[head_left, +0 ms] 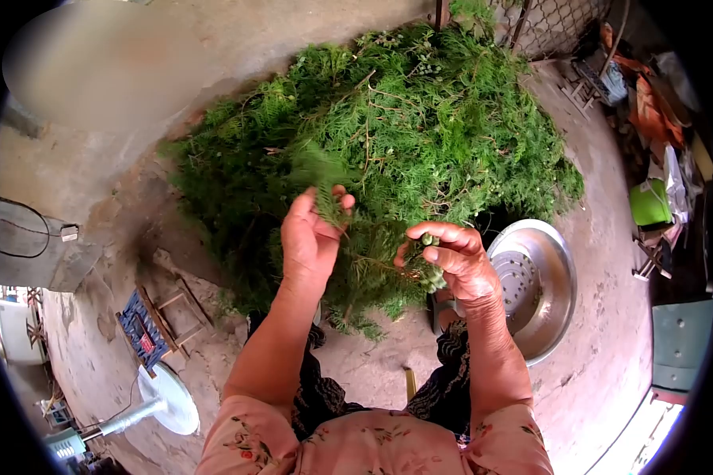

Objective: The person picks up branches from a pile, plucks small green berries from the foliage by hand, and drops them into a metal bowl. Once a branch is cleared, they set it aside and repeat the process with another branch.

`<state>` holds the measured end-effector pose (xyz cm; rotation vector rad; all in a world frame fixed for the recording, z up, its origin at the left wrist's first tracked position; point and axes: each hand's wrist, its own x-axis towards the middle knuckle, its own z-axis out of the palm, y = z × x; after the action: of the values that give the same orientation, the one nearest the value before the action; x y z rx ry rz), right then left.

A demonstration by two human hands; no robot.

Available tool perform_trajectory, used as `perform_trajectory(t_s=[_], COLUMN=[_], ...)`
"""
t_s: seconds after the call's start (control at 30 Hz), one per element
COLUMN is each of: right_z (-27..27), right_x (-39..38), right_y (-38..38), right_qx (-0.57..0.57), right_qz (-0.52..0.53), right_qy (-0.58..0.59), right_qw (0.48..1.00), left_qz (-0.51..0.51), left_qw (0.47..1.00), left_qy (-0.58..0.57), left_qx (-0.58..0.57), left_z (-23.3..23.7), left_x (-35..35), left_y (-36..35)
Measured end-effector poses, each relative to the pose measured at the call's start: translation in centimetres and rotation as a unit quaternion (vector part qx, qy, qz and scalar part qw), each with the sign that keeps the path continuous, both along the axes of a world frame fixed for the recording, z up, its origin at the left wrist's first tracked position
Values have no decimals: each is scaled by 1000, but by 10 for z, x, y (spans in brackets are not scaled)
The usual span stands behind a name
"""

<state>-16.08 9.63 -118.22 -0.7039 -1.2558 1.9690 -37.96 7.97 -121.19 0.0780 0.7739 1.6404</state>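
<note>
My left hand [315, 231] is raised at the centre, its fingers curled around a green feathery sprig [325, 202] that is partly blurred. To its right, my right hand [459, 260] has thumb and forefinger pinched on small green cones [429, 240], with more cones just below its fingers. Between and beneath the hands hangs leafy foliage [372, 273]. A large heap of green conifer branches [451, 134] lies in front of both hands. Beside my right wrist sits a round metal basin [558, 269] with a perforated-looking bottom and small green bits inside.
A small folding stool [144, 328] and a white fan [170, 400] are at the lower left. Wire mesh [558, 28] stands behind the heap. On the right are a green container [650, 203], assorted clutter and a teal chair back [681, 344].
</note>
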Motion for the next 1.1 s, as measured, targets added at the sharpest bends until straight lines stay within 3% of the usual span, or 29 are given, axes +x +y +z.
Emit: perform_trajectory(t_s=[0.07,0.23,0.33,0.47,0.63,0.7,0.77,0.83,0.9,0.97,1.1], right_z=[12,15,23,9,-11,-16,-20,-20,-12,-9,10], right_x=[-1,2,3,-8,-26,-30,-33,-34,-34,-36,-38], right_y=[-2,6,8,15,16,15,14,14,11,11,2], right_qx=[-70,-50,-28,-111,-114,-105,-105,45,58,274,162], right_qz=[4,-89,-128,-215,-221,-200,-209,-204,-212,-285,-214], right_qy=[2,59,26,67,53,-6,-23,-179,-203,-171,-90], right_qw=[998,993,991,968,967,974,972,962,954,902,959], left_qz=[35,102,25,-40,-44,-50,-71,-83,-106,-142,-132], left_qw=[999,994,984,980,987,994,992,990,986,975,954], left_qy=[7,-19,-108,-85,-88,33,63,91,118,169,268], left_qx=[0,21,140,175,125,88,79,65,47,13,-25], left_z=[9,6,-2,6,6,6,5,15,24,26,24], left_x=[-9,-28,-46,-40,-26,-21,-12,3,12,17,31], left_y=[-2,-2,-2,-4,-4,-4,-5,-6,-10,-12,-13])
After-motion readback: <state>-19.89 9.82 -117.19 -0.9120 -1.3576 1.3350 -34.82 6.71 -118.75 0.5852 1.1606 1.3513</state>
